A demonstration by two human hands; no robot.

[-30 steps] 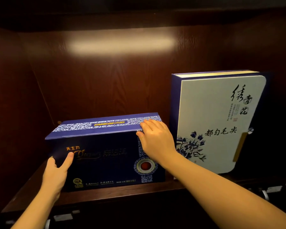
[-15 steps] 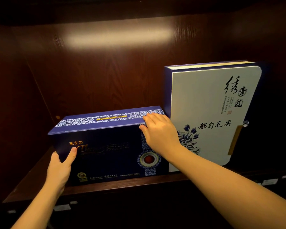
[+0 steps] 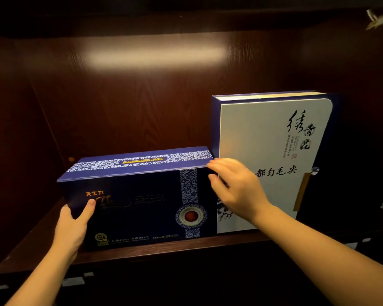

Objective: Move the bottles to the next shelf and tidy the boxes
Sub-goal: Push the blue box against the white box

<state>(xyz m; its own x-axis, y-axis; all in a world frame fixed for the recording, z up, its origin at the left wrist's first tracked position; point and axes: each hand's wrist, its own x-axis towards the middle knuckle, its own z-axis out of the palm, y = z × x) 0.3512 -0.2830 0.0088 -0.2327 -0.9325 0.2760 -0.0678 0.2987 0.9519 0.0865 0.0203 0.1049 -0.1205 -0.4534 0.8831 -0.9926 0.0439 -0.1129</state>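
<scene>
— Left hand (image 3: 70, 226) has its grip on what?
— On the dark blue box (image 3: 137, 202), at the lower left corner, thumb on the front face.
— And the right hand (image 3: 237, 188)?
— Its grip is loose, holding nothing; the fingertips are at the top right corner of the dark blue box.
— Where is this box?
— It lies on the wooden shelf (image 3: 186, 248). Just right of it, the white box (image 3: 272, 155) stands upright, its edge behind it.

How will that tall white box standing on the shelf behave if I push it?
The white box stands upright on a narrow edge, so it may tip backward if pushed high. It looks stiff, with crisp corners. The dark blue box beside it likely blocks sliding left.
</scene>
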